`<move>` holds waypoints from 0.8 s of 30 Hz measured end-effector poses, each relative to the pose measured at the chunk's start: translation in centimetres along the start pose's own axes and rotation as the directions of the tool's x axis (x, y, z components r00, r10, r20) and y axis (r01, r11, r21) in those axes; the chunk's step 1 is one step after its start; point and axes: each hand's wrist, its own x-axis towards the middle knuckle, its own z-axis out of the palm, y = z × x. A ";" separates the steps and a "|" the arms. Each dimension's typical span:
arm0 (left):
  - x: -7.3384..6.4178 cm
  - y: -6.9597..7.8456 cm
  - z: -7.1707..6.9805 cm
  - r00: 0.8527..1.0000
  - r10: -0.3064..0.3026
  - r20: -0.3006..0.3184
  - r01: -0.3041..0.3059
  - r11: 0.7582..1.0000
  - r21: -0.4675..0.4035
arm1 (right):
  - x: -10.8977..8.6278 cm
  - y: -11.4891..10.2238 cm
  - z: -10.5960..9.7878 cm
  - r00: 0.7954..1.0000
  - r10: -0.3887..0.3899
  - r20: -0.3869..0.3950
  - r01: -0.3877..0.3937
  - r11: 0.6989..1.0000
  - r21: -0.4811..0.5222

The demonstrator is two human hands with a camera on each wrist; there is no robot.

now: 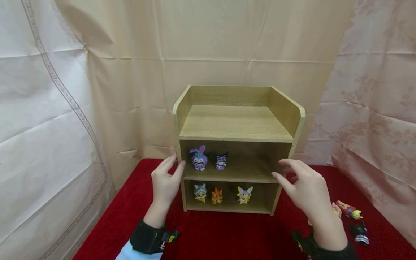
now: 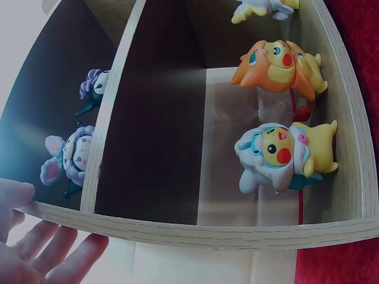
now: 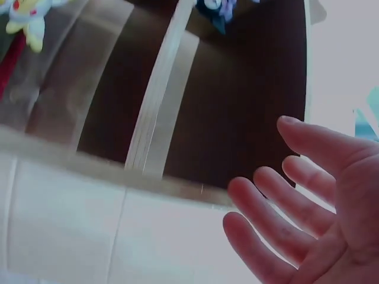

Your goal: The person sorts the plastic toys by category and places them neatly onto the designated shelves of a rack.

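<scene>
A light wooden shelf unit [image 1: 235, 139] stands on the red cloth. My left hand [image 1: 166, 178] is at its left side panel, thumb towards the front edge and fingers along the outside; firm contact is unclear. My right hand [image 1: 307, 186] hovers by the right side with loosely bent fingers, holding nothing. On the middle shelf stand a purple rabbit-eared figurine [image 1: 199, 159] and a smaller purple-and-black figurine [image 1: 221, 161]. Below them are a grey-hooded yellow figurine [image 1: 200, 193], an orange figurine [image 1: 217, 195] and a white-and-yellow figurine [image 1: 244, 195].
Several loose figurines lie on the red cloth [image 1: 227, 234] at the right, among them a black-and-white one [image 1: 360, 233] and a red-and-yellow one [image 1: 351, 211]. A beige curtain [image 1: 211, 43] hangs behind the shelf unit, with pale fabric [image 1: 48, 144] on the left.
</scene>
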 end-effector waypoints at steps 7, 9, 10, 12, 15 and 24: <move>0.1 0.1 -0.1 1.000 0.003 -0.020 -0.003 1.000 -0.009 | -0.7 2.3 -2.3 0.983 0.143 0.113 -0.142 0.990 -0.020; 0.1 0.2 -0.1 1.000 0.004 -0.024 -0.004 1.000 -0.014 | -0.9 3.1 -3.1 0.971 0.190 0.145 -0.188 0.982 -0.033; 0.1 0.2 -0.1 1.000 0.002 -0.022 -0.002 1.000 -0.018 | -1.0 3.5 -3.5 0.964 0.212 0.157 -0.209 0.977 -0.040; 0.0 0.3 -0.1 1.000 -0.003 -0.017 0.003 1.000 -0.021 | -1.3 4.4 -4.4 0.951 0.253 0.176 -0.247 0.967 -0.053; 0.0 0.3 -0.1 1.000 -0.008 -0.018 0.007 1.000 -0.029 | -1.7 5.9 -5.3 0.933 0.301 0.199 -0.294 0.954 -0.062; 0.0 -0.2 0.3 0.999 0.014 -0.030 -0.014 1.000 -0.018 | -3.1 9.3 -6.5 0.820 0.461 0.341 -0.426 0.888 -0.175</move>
